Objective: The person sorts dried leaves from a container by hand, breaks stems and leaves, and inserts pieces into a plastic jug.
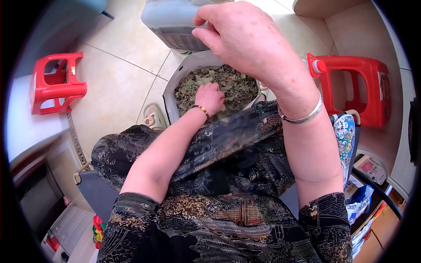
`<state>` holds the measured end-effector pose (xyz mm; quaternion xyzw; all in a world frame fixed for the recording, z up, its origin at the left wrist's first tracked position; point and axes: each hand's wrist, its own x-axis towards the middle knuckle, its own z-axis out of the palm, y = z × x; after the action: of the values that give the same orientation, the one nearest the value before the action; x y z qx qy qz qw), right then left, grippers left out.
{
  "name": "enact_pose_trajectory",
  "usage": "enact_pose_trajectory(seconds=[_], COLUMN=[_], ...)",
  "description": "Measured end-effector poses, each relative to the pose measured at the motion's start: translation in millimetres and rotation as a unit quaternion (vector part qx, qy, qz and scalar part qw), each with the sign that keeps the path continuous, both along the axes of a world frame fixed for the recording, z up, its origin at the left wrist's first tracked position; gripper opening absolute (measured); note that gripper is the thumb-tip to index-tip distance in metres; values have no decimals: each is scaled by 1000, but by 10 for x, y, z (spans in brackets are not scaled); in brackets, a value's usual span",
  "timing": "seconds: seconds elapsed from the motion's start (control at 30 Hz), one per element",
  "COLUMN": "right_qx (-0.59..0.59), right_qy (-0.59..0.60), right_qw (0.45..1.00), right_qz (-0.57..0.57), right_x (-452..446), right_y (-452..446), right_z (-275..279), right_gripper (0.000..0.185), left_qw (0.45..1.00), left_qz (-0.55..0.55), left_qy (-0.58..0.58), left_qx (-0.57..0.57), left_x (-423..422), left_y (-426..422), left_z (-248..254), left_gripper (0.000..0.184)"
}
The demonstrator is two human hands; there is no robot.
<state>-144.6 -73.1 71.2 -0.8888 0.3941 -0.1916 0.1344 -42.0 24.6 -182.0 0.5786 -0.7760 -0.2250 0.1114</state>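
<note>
Dried, crumbled leaves in grey-green and brown fill a white box or bag with dark edges on the floor between my feet. My left hand, with a beaded bracelet at the wrist, is down in the leaves, its fingers curled into them. Raised high and close to the camera, my right hand has a silver bangle on its wrist. Its thumb and bent forefinger are apart, and nothing shows between them. Behind that hand stands a grey-blue plastic bin, partly covered by it.
A red plastic stool stands at the left. To the right are another red stool-like frame and a bottle with a red cap and handle. Sandalled feet flank the box. Papers and packets lie at lower right.
</note>
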Motion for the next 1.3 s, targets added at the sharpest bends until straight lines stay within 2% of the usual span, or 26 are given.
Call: enact_pose_trajectory(seconds=[0.07, 0.17, 0.23, 0.3, 0.33, 0.4, 0.7, 0.8, 0.83, 0.9, 0.97, 1.03, 1.17, 1.3], right_qx=[0, -2, 7, 24, 43, 52, 109, 114, 115, 91, 84, 70, 59, 96], right_qy=[0, -4, -18, -19, -16, -14, -20, -28, -32, -22, -10, 5, 60, 46], right_qw=[1000, 1000, 1000, 999, 999, 998, 993, 991, 990, 992, 990, 990, 991, 989], right_qz=[-4, 2, 7, 11, 13, 10, 40, 68, 79, 90, 116, 123, 107, 107], right_x=[-10, 10, 46, 37, 24, 0, -28, 3, 33, 60, 80, 85, 97, 87], right_y=[-9, -23, -40, -51, -54, -57, -1, 39, 47, 77, 132, 160, 136, 123], right_z=[3, -13, -69, -68, -67, -73, -77, -137, -166, -211, -224, -231, -270, -272], right_gripper=[20, 18, 16, 15, 15, 15, 16, 16, 17, 16, 14, 12, 12, 14], left_qw=[992, 937, 852, 778, 780, 707, 698, 756, 756, 808, 805, 863, 868, 840], left_qz=[48, 157, 226, 230, 231, 256, 299, 320, 318, 294, 300, 265, 252, 258], left_qy=[115, 288, 361, 459, 458, 517, 544, 483, 486, 440, 446, 382, 395, 449], left_qx=[-9, 118, 305, 361, 358, 408, 358, 306, 303, 260, 249, 199, 163, 163], left_x=[114, 295, 422, 474, 487, 486, 652, 730, 766, 793, 778, 768, 720, 739], left_y=[-22, -127, -206, -214, -202, -167, -5, 0, -7, -17, -40, -69, -109, -162], left_z=[25, 226, 473, 726, 822, 983, 1601, 1627, 1622, 1623, 1659, 1693, 1788, 1888], left_gripper=[8, 15, 20, 18, 18, 19, 20, 17, 17, 17, 18, 18, 17, 16])
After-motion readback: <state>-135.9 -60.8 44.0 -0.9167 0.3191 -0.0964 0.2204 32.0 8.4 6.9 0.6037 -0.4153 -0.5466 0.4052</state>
